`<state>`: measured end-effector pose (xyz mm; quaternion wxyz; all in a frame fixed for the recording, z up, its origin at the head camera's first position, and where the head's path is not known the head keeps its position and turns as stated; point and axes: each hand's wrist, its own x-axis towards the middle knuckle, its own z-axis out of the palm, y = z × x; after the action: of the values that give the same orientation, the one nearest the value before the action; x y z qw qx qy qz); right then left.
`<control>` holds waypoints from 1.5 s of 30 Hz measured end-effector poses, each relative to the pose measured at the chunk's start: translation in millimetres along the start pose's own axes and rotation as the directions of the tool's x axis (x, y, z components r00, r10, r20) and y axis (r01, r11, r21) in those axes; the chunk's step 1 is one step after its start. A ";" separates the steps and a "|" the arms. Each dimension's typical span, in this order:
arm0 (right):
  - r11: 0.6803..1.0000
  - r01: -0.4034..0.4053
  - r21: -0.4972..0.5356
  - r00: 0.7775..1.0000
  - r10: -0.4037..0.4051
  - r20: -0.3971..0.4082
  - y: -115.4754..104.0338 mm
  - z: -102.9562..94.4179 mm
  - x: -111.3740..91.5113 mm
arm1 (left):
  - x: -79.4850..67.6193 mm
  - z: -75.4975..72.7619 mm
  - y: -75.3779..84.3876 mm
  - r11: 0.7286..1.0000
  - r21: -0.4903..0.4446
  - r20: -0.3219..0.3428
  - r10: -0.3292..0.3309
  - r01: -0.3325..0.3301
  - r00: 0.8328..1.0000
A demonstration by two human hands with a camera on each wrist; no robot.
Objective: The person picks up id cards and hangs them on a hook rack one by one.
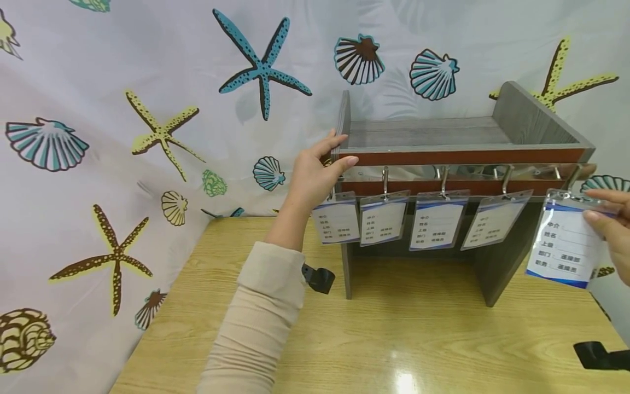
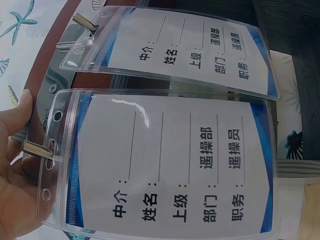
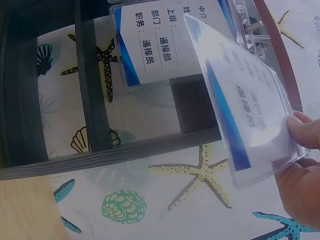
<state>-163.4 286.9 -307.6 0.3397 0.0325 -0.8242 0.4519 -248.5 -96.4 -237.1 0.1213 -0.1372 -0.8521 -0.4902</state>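
Observation:
My left hand [image 1: 315,169] grips the upper left corner of a grey wooden shelf [image 1: 418,134], its thumb across the front edge. My right hand [image 1: 615,219], partly cut off at the frame's right edge, pinches the upper corner of a clear badge holder [image 1: 566,243] with a white and blue card. This holder's top edge meets the rightmost hook [image 1: 573,178]; whether the hook passes through its slot I cannot tell. In the right wrist view the pinched badge holder [image 3: 245,105] stands tilted. Several similar badges [image 1: 439,221] hang along the rail, one [image 2: 165,165] close beside my left hand.
The metal hook rail [image 1: 472,173] runs along the shelf's red-brown front strip. The shelf stands on a light wooden table [image 1: 394,328], against a white cloth [image 1: 187,54] printed with starfish and shells. Black straps [image 1: 320,278] show near both forearms.

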 end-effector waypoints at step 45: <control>0.954 0.051 0.297 0.987 -0.094 0.130 18.7 4.0 18.6 | -1.6 -9.4 1.7 0.993 0.112 0.115 0.022 -0.035 0.993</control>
<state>-186.6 299.5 -311.6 0.2876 0.1448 -0.7688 0.5525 -245.8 -103.9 -231.7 0.0874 -0.1697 -0.8823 -0.4303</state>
